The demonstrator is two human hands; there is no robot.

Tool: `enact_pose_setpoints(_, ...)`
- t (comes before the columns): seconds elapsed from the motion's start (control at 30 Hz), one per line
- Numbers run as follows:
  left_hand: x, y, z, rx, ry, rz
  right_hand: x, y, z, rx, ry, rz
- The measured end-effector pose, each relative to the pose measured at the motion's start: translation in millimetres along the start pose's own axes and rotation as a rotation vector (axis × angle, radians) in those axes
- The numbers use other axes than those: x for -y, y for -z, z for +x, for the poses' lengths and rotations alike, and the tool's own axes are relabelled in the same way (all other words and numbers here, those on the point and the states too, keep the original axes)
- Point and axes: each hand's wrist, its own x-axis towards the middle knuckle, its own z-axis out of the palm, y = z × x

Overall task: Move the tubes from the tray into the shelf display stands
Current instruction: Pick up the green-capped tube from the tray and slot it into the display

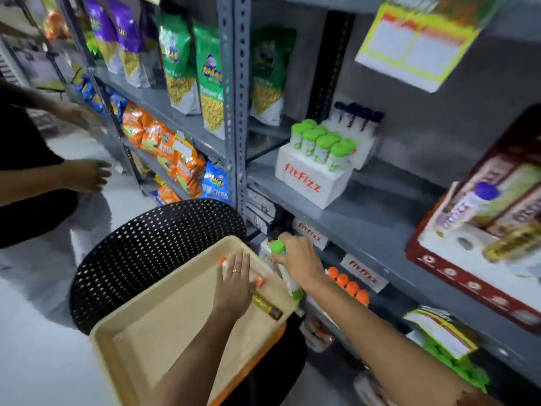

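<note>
Two hands: both work at the far right corner of the tray (140, 329).
Left hand (234, 284): fingers spread flat, palm down over orange-capped tubes (257, 280) lying in the tray; no grasp visible.
Right hand (298, 263): wrapped around a green-capped tube (288, 278), held just past the tray's right edge, near the lower shelf.
Display stand (310, 178): white, on the middle shelf, holding upright green-capped tubes.
Lower shelf: a row of orange caps (348, 285) near the right wrist.

Matt beige plastic tray (152, 332); grey painted metal shelf (366, 218).
</note>
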Motion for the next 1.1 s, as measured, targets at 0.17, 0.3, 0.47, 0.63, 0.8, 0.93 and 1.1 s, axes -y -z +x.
enact_pose_setpoints(0.17,-61,45,23,-0.182,-0.177,-0.046,-26,76,-24,-0.149,-0.092,0.134)
enact_pose_setpoints(0.3,-115,76,34,-0.272,-0.31,-0.097,-53,135,-46,-0.284,-0.146,0.081)
enact_pose_setpoints(0.47,-168,94,45,-0.262,-0.429,-0.126,-82,194,-71,-0.376,-0.189,0.09)
enact_pose_setpoints(0.63,-211,93,59,-0.11,-0.478,-0.156,-106,234,-91,-0.436,-0.248,0.08)
enact_pose_setpoints(0.8,-238,78,72,0.049,-0.485,-0.112,-126,262,-100,-0.468,-0.314,0.038)
enact_pose_setpoints(0.93,-243,64,76,0.019,-0.474,-0.086,-133,279,-101,-0.377,-0.342,-0.054)
enact_pose_setpoints(1.1,-245,58,79,-0.021,-0.462,-0.083,-139,292,-93,-0.245,-0.448,-0.024)
